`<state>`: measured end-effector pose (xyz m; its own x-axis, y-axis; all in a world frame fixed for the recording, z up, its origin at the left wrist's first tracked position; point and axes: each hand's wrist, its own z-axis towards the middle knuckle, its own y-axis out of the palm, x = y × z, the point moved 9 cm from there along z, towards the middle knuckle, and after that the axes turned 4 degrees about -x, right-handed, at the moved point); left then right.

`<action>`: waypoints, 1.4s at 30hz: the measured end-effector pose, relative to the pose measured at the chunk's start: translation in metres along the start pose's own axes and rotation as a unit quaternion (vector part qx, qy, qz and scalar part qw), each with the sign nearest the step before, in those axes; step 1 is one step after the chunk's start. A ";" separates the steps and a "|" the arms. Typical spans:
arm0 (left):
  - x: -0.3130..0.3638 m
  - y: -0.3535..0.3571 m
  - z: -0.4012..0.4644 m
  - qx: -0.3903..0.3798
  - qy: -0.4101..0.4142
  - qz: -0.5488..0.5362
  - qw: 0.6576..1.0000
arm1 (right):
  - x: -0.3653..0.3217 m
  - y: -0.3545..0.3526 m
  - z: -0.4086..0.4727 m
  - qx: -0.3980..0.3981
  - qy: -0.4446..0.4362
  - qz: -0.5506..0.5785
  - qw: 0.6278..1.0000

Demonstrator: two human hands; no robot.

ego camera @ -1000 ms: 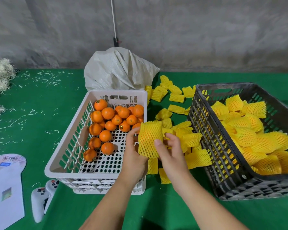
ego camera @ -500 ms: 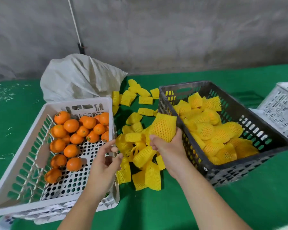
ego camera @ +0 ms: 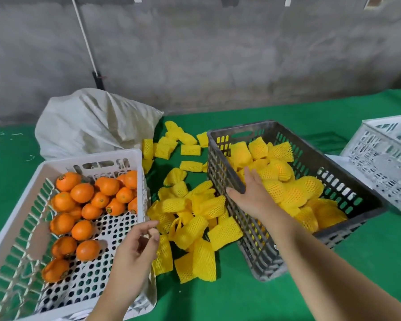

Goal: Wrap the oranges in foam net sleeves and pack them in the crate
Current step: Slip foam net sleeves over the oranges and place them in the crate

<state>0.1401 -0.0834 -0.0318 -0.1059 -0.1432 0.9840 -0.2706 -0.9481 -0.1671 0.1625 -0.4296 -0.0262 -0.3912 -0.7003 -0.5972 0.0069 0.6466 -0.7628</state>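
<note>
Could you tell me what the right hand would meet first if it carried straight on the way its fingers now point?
Most likely the wrapped oranges in the dark crate: the right hand reaches over the near rim, fingers open and pointing into the pile. Whether they already touch is unclear.

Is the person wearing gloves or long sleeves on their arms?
No. The left hand and right hand are bare, with no gloves, rings or watch showing. Both forearms are bare as far as the picture's bottom edge, so no sleeve is visible.
</note>
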 end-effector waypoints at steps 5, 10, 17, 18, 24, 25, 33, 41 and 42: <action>-0.008 -0.007 0.003 0.020 -0.020 -0.039 0.999 | -0.021 0.011 -0.005 0.031 -0.061 -0.288 0.955; -0.017 -0.010 0.008 0.049 -0.051 -0.134 0.988 | -0.053 0.067 -0.020 0.025 -0.130 -0.355 0.925; -0.022 -0.024 0.011 0.076 -0.075 -0.204 0.973 | -0.053 0.202 -0.048 -0.206 -0.134 -0.297 0.923; -0.024 -0.029 0.015 0.066 -0.082 -0.189 0.976 | -0.059 0.196 -0.044 -0.179 -0.128 -0.304 0.927; -0.054 -0.103 0.069 0.113 -0.147 0.110 0.976 | -0.161 0.133 -0.040 0.074 -0.179 0.054 0.980; -0.060 -0.106 0.081 0.093 -0.150 0.179 0.968 | -0.186 0.141 -0.046 0.063 -0.199 0.099 0.973; -0.119 -0.098 0.132 -0.122 -0.074 0.637 0.757 | -0.239 0.234 -0.058 0.012 -0.194 -0.192 0.962; -0.146 -0.087 0.182 -0.122 -0.117 0.653 0.738 | -0.243 0.228 -0.053 0.049 -0.174 -0.220 0.959; -0.145 -0.087 0.184 -0.102 -0.114 0.673 0.724 | -0.243 0.231 -0.053 0.050 -0.182 -0.232 0.954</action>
<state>0.3551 -0.0324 -0.1487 -0.2499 -0.9634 -0.0970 -0.2081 0.1513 -0.9663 0.2107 -0.0940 -0.0444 -0.0274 -0.9746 -0.2222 0.0061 0.2221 -0.9750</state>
